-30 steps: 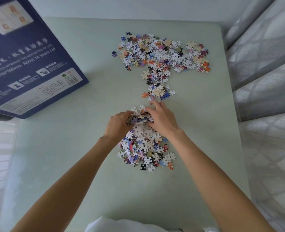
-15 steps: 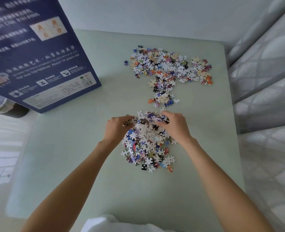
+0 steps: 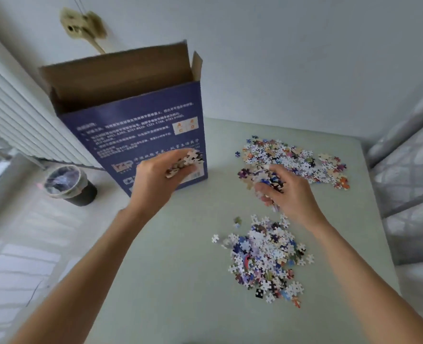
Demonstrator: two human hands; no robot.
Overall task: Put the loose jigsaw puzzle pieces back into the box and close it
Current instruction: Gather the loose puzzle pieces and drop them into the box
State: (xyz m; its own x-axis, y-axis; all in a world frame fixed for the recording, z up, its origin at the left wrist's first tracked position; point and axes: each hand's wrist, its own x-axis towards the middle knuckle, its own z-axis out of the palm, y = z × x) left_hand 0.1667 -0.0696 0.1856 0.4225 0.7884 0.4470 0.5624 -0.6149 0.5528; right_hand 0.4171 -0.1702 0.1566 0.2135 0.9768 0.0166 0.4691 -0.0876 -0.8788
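While both arms reach forward, left hand (image 3: 156, 177) and right hand (image 3: 287, 194) each clutch puzzle pieces (image 3: 185, 161) — raised beside the open box (image 3: 141, 125).

Blue box (image 3: 141, 135) stands upright, top flaps open, directly behind the left grip (image 3: 156, 180). Loose multicoloured pieces: one heap (image 3: 265, 256) beneath the right grip (image 3: 287, 192), another scatter (image 3: 294, 157) beyond it; each grip carries a handful.

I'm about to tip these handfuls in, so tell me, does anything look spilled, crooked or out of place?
Nothing is damaged. The tall blue cardboard puzzle box stands upright at the table's left edge with its top flaps open. Loose jigsaw pieces lie in two heaps on the pale green table: a near pile and a far pile. A few strays lie beside the near pile.
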